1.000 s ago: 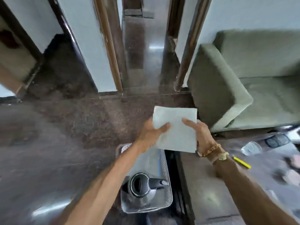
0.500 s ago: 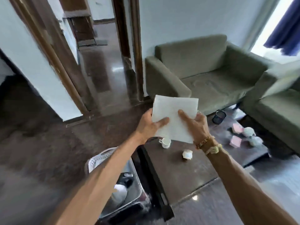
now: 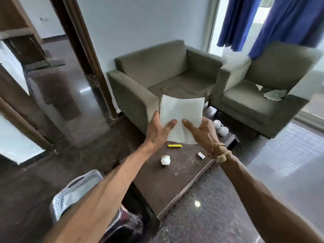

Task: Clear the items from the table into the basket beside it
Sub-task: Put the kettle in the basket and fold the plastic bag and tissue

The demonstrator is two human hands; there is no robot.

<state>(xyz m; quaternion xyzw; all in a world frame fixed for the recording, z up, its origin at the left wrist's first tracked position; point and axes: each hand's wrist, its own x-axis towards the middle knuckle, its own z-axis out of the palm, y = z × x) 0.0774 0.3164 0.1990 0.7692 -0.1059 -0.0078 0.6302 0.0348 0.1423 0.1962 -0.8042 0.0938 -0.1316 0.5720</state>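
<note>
I hold a white folded cloth point(image 3: 181, 114) up in front of me with both hands, above the far end of the low dark table point(image 3: 157, 186). My left hand point(image 3: 158, 131) grips its left edge and my right hand point(image 3: 201, 132) its right edge, thumbs on the front. On the table lie a yellow marker point(image 3: 174, 146), a crumpled white cup point(image 3: 165, 160), a small white eraser-like piece point(image 3: 201, 155) and white cups point(image 3: 221, 128) at the far corner. The white perforated basket point(image 3: 73, 188) stands on the floor at the table's left, partly hidden by my left forearm.
Two grey-green armchairs point(image 3: 157, 76) point(image 3: 263, 95) stand behind the table; the right one carries scraps of paper point(image 3: 273, 94). Blue curtains point(image 3: 273, 21) hang at the window. A wooden door frame point(image 3: 82, 55) and an open passage are on the left.
The view has swung right, from the basket with the kettle toward the table and armchairs. Both hands have kept hold of the white cloth, which now hangs over the table's far end.
</note>
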